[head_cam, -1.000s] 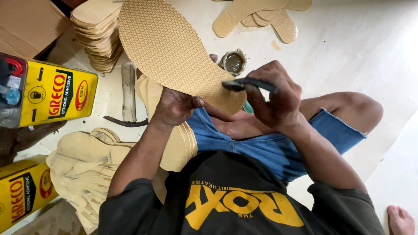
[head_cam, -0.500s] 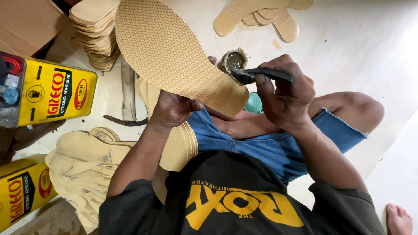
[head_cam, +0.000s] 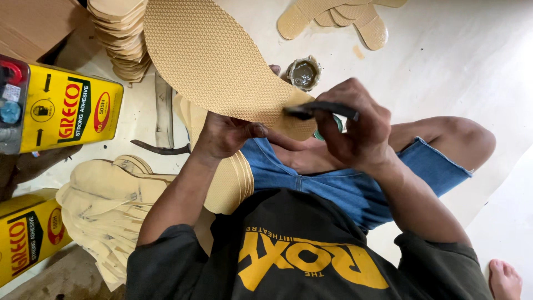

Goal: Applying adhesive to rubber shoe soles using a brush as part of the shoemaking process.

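Sole: the tan textured shoe sole (head_cam: 216, 61) is being held up above the lap, toe end pointing away from the person, heel end toward the hands.
Left hand: the left hand (head_cam: 225, 133) is gripping the sole at its heel end, fingers curled closed under it and the thumb pressing on the near edge.
Right hand: the right hand (head_cam: 358, 125) is closing its fingers around a dark brush (head_cam: 319, 109), whose tip is touching the heel part of the sole.
Glue pot: a small round pot (head_cam: 303, 72) of dark glue is sitting on the floor just beyond the sole's edge, near the brush.
Handling: the sole is looking light, thin and flexible; held by one end alone it is likely sagging a little, so the grip near the heel is keeping the brushed part steady. The dimpled face should be giving good grip while dry, but it is probably getting tacky where glue is lying.
Where to hold: the bare edge and the underside, away from the wet patch, are seeming the safest places.
Around: stacks of cut soles (head_cam: 119, 41) are lying on the floor on the left, and a yellow adhesive can (head_cam: 66, 111) is standing beside them.
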